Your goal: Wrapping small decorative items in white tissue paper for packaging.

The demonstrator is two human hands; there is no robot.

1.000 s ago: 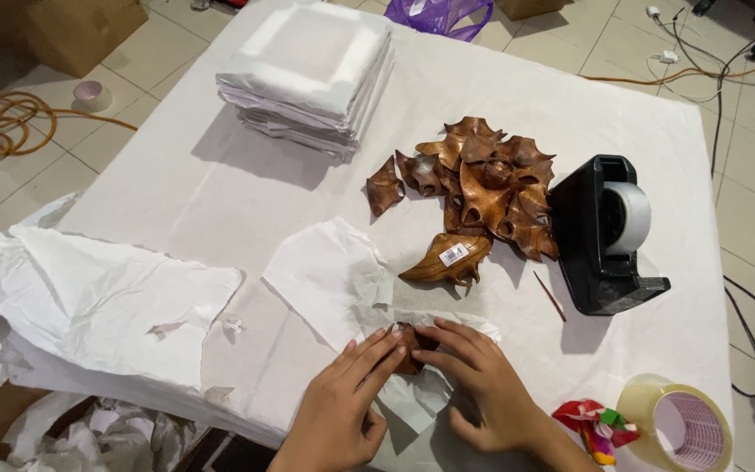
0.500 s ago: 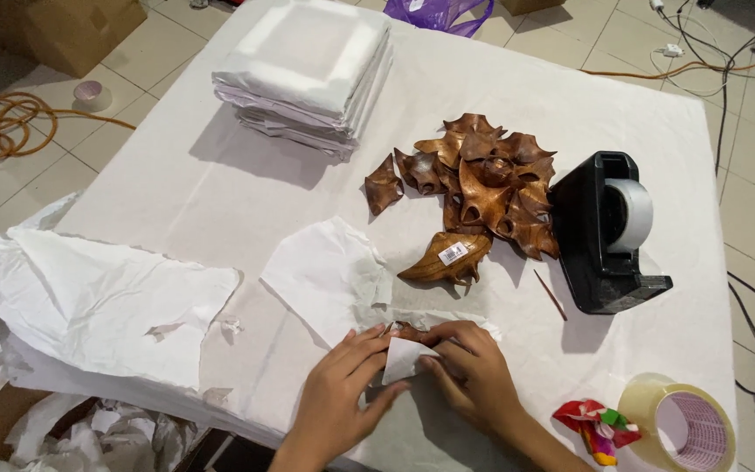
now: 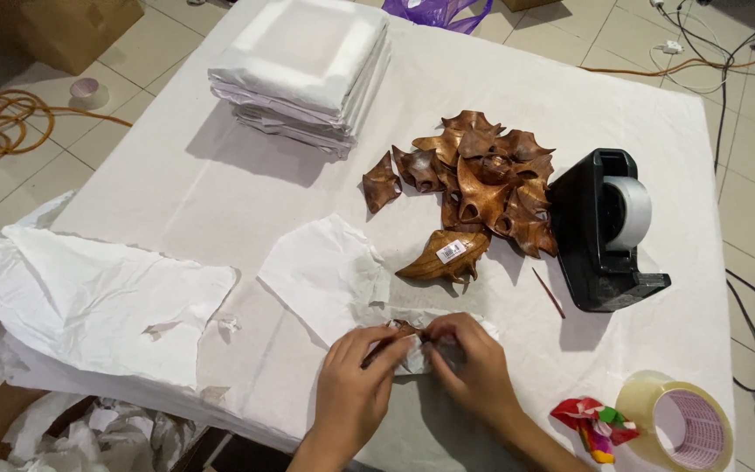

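Observation:
Both my hands work at the near edge of the white-covered table [image 3: 220,192]. My left hand [image 3: 353,389] and my right hand [image 3: 474,367] pinch a small brown wooden piece [image 3: 399,330], mostly hidden in crumpled white tissue paper [image 3: 329,275] that spreads out to the left. Just beyond lies a single brown wooden leaf-shaped dish with a small sticker [image 3: 443,255]. Behind it is a pile of similar carved wooden dishes [image 3: 482,175].
A black tape dispenser [image 3: 609,232] stands right of the pile, a thin stick [image 3: 548,293] beside it. A clear tape roll [image 3: 679,424] and colourful scrap [image 3: 592,419] sit near right. A stack of white paper [image 3: 303,74] lies at the back; torn paper [image 3: 98,297] hangs left.
My hands have drawn closer together and folded the tissue tighter around the wooden piece, which now shows only as a small brown edge between my fingers.

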